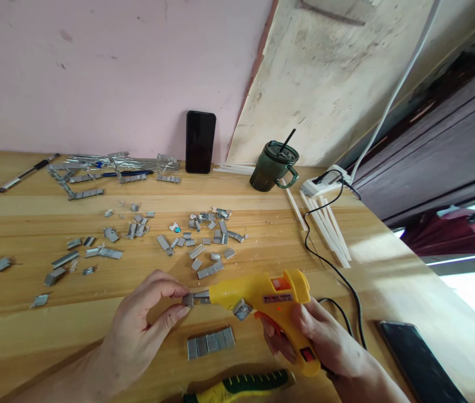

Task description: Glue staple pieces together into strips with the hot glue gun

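Observation:
My right hand (330, 341) is wrapped around the handle of a yellow hot glue gun (241, 291), with fingers at its orange trigger. The gun's nozzle points left. Between thumb and forefinger, my left hand (136, 324) pinches a small grey metal piece (187, 300) right at the nozzle tip; whether they touch I cannot tell. A grey metal scrap (242, 309) shows against the gun's lower side. Below the gun lies a short row of grey metal pieces (211, 342), side by side. Loose metal pieces (210, 270) are scattered behind my hands.
A yellow-green tool handle (241, 386) lies at the front edge, a dark phone (422, 361) at right. White glue sticks (325, 229), a power strip (325, 182) and a black cord (325, 260) are beyond. A mug (273, 168), an upright phone (200, 143) and metal assemblies (86, 193) stand along the wall.

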### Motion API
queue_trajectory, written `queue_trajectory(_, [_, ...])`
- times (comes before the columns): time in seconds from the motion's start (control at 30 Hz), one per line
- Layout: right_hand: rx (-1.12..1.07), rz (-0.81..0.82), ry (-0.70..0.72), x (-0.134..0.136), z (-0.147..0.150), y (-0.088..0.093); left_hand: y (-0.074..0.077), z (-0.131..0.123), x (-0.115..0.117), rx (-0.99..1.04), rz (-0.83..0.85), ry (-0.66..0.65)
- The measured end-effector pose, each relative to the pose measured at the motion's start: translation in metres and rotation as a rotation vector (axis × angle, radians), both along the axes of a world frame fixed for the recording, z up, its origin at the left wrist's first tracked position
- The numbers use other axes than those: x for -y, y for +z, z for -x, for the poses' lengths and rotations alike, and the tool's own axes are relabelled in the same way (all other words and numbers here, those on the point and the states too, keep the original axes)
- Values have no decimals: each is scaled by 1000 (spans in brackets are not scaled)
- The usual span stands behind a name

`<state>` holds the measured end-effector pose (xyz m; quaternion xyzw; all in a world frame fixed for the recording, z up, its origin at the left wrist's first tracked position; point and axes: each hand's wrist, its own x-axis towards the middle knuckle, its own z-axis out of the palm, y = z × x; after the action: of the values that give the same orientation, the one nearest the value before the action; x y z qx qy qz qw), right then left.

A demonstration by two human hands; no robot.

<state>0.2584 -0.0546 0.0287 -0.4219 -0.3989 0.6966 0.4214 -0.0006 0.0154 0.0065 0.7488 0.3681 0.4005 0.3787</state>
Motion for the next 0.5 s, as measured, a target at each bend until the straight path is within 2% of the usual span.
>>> queue_trajectory(0.5, [-5,-34,-12,-1,0,3,1,-1,0,3,-14,20])
